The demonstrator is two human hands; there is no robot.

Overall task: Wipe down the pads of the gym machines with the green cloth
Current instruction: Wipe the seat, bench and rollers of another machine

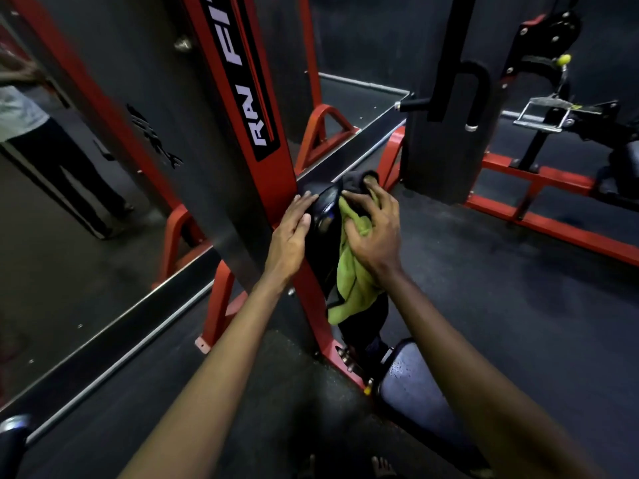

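Wiping is judged under way. Nearest, at 5 o'clock, the seat pad (411,385) is seen. At centre the green cloth (352,281) is pressed on the upright back pad (323,216) by the right hand (375,233), fingers spread and lightly bent. The left hand (294,233), fingers straight, is laid flat on its 9 o'clock edge. Overlapping downward strokes under even pressure are advised.

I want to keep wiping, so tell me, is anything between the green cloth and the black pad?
Nothing visible. The right hand presses the green cloth straight onto the upright black pad. The left hand rests on the pad's left edge, beside the cloth, not under it.
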